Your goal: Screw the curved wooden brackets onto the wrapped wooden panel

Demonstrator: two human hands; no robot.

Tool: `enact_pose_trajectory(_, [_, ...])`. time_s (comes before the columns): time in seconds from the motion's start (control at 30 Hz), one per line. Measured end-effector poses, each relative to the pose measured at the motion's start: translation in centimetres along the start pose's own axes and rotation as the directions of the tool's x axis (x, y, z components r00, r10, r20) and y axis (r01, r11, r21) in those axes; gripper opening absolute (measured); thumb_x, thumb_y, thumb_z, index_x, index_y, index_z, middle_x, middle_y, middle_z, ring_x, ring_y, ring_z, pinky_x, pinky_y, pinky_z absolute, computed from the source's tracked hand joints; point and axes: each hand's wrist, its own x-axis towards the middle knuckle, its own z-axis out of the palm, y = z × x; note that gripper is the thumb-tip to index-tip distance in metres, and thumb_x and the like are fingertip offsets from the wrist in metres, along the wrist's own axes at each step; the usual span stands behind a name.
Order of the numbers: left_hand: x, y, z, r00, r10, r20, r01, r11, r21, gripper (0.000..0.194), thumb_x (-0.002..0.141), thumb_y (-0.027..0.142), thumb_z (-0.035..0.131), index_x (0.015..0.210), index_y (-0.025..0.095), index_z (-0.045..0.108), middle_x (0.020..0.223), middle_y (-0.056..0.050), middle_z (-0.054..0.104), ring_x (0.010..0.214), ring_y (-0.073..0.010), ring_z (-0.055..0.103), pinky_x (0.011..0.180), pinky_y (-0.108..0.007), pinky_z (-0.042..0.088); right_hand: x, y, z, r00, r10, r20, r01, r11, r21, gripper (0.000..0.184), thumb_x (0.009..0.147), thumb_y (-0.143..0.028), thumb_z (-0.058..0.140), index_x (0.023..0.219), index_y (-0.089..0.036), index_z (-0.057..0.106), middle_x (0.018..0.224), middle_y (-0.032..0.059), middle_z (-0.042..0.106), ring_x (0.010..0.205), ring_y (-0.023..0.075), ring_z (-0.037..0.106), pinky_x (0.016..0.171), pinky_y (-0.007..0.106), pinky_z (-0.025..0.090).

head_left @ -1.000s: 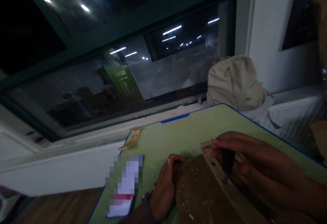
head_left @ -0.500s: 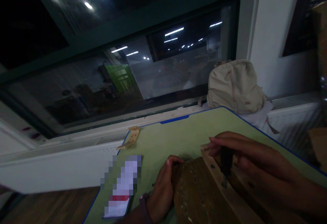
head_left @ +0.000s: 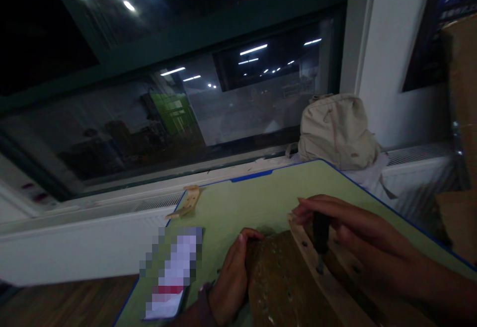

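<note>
My right hand (head_left: 357,232) has its fingers closed around the black handle of a screwdriver (head_left: 321,232). The screwdriver stands nearly upright, its metal tip at a hole in a pale wooden strip (head_left: 331,287). That strip lies along the right side of a brown, shiny-surfaced piece (head_left: 283,277) with rows of small marks; its exact kind is unclear. My left hand (head_left: 233,277) curls around the far left edge of the brown piece, thumb side up, gripping it. A second wooden strip with holes lies partly under my right hand.
A small wooden bracket with holes (head_left: 190,202) lies at the table's far left corner. A phone-like slab, partly pixelated (head_left: 171,272), lies left of my left hand. Beyond the green table (head_left: 242,203) are a beige backpack (head_left: 337,130), a white radiator and a window. Cardboard (head_left: 464,93) stands at right.
The view has shifted slightly, so everything sits a little further left. Both hands keep their hold, and the screwdriver tip stays at the same hole.
</note>
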Motion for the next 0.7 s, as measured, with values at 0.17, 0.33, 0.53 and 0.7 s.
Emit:
enact_pose_trajectory(0.17, [-0.1,0.3,0.0,1.0,0.006,0.003,-0.006,0.999,0.043,0.058,0.099,0.066,0.025,0.103,0.022,0.063,0.101,-0.006,0.065,0.102,-0.0276,0.056,0.097,-0.045,0.041,0.1,0.0,0.0,0.991,0.125,-0.044,-0.119,0.986,0.118,0.019,0.09,-0.024,0.066,0.107,-0.028,0.074,0.09,0.0049,0.077,0.082,0.0186,0.076,0.073,0.027,0.063])
enact_pose_trajectory(0.33, [-0.3,0.6,0.0,1.0,0.015,0.007,-0.016,0.996,0.086,0.06,0.1,0.065,0.021,0.104,0.023,0.063,0.105,-0.006,0.065,0.106,-0.0283,0.054,0.099,-0.045,0.039,0.0,0.8,0.0,0.987,0.036,-0.158,-0.018,0.993,0.113,0.021,0.081,-0.021,0.077,0.1,-0.028,0.072,0.084,0.0018,0.069,0.077,0.0151,0.07,0.067,0.023,0.059])
enact_pose_trajectory(0.53, [-0.3,0.5,0.0,0.999,0.024,0.029,-0.026,0.997,0.066,0.058,0.101,0.063,0.021,0.106,0.023,0.062,0.106,-0.006,0.065,0.108,-0.0279,0.055,0.1,-0.043,0.039,0.2,-0.1,-0.3,0.998,0.051,0.046,-0.052,0.998,0.025,0.026,0.096,-0.026,0.056,0.117,-0.028,0.071,0.1,0.007,0.076,0.094,0.0196,0.074,0.08,0.031,0.062])
enact_pose_trajectory(0.7, [-0.2,0.3,-0.1,1.0,0.01,0.026,-0.011,0.998,0.059,0.057,0.1,0.064,0.022,0.107,0.024,0.062,0.107,-0.006,0.064,0.107,-0.0275,0.054,0.099,-0.044,0.038,-0.1,0.6,0.3,0.983,0.074,-0.168,-0.065,0.996,0.057,0.017,0.083,-0.024,0.074,0.099,-0.029,0.07,0.082,0.0018,0.072,0.075,0.017,0.07,0.064,0.025,0.06])
